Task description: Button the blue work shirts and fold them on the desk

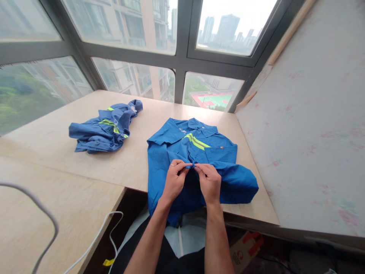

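Observation:
A blue work shirt (228, 179) with a collar and yellow-green reflective stripes lies spread in front of me, its lower part hanging over the table's front edge. My left hand (177, 178) pinches the shirt's front placket between thumb and fingers. Close beside it, my right hand (209, 180) pinches the same bunched spot from the other side. The fingertips of both hands nearly meet there, and any button between them is hidden. The collar points away from me, toward the window.
A second blue garment (102, 131) with reflective stripes lies crumpled at the left on the pale table (57, 163). A grey cable (47, 213) and a white cable (99, 224) run at lower left. A papered wall (308, 133) bounds the right side; a paper bag (242, 253) stands below.

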Demonstrator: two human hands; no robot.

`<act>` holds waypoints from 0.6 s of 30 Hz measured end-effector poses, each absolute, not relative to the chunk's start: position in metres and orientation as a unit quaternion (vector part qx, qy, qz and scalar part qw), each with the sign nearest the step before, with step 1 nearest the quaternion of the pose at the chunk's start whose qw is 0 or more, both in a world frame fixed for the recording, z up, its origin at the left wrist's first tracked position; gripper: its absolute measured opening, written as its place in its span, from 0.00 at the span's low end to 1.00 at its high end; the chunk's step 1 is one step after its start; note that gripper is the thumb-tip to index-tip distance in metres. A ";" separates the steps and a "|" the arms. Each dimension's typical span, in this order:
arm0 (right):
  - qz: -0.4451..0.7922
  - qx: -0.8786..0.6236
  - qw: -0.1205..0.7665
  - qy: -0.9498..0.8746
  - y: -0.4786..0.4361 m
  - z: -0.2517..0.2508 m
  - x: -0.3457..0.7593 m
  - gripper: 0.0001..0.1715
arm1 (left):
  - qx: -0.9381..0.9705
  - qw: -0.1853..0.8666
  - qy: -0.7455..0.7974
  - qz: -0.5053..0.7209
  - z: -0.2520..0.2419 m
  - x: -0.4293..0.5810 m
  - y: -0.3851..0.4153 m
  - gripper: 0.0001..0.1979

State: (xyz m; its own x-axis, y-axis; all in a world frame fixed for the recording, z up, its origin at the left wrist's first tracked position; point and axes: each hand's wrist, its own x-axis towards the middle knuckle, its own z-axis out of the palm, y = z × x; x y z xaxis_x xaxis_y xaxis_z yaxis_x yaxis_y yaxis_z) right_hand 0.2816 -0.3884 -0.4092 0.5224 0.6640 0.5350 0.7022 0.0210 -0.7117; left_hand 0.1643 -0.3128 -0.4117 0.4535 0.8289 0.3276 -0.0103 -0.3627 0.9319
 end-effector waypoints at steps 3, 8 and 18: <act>-0.018 -0.701 0.523 -0.484 -0.389 -0.408 0.281 0.12 | 0.669 0.526 0.287 0.440 -0.411 0.164 -0.311 0.09; -0.015 -0.727 0.566 -0.388 -0.394 -0.408 0.289 0.12 | 0.501 0.600 0.383 0.492 -0.413 0.156 -0.301 0.11; 0.079 -0.701 0.674 -0.219 -0.401 -0.417 0.299 0.18 | 0.360 0.604 0.478 0.527 -0.434 0.143 -0.281 0.16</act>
State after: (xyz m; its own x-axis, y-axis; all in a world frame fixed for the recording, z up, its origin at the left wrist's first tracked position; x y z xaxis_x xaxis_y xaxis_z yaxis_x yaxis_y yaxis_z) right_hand 0.2995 -0.4008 -0.4171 0.8914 0.4137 0.1851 0.2010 0.0052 -0.9796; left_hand 0.1432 -0.2813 -0.4338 -0.0123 0.9803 -0.1971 -0.2928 0.1849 0.9381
